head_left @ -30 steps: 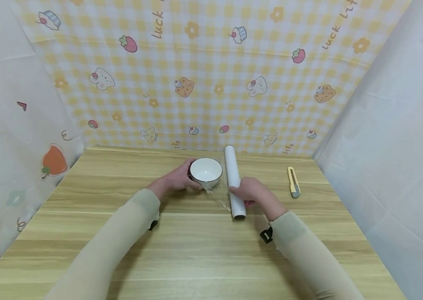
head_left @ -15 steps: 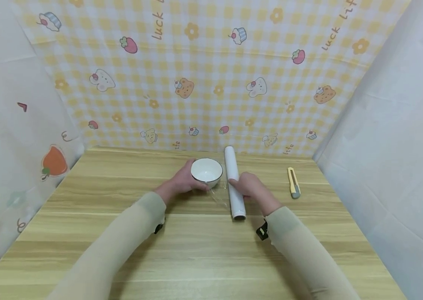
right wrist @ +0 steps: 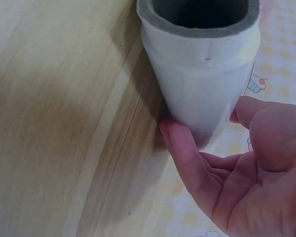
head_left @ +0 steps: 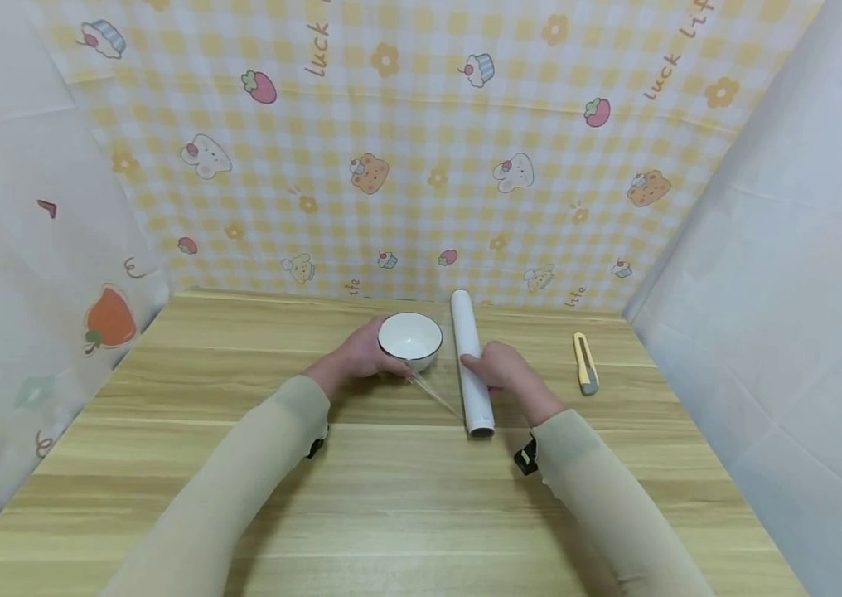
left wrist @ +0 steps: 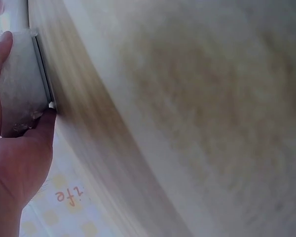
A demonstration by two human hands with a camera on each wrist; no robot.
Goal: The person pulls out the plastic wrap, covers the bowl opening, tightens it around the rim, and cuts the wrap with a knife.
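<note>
A white bowl (head_left: pixel 409 338) with a dark rim stands on the wooden table. My left hand (head_left: pixel 363 352) holds it from the left side, thumb at the front near the rim; some fingers are hidden behind it. Clear cling film (head_left: pixel 437 393) stretches from near that thumb to the white cling film roll (head_left: pixel 471 356) on the right. My right hand (head_left: pixel 506 371) grips the roll around its lower half. In the right wrist view, the roll's hollow grey core (right wrist: pixel 200 32) faces the camera, with thumb and fingers on either side. Wrinkled film covers the bowl's side (left wrist: pixel 22 81) in the left wrist view.
A yellow utility knife (head_left: pixel 585 365) with a grey end lies on the table to the right of the roll. Behind the table hangs a yellow checked cloth (head_left: pixel 421 215). White sheets (head_left: pixel 786 274) hang at both sides.
The roll has shifted slightly right, and the film between bowl and roll looks tighter and narrower. My right hand has moved a little up the roll. The left hand has shifted slightly around the bowl.
</note>
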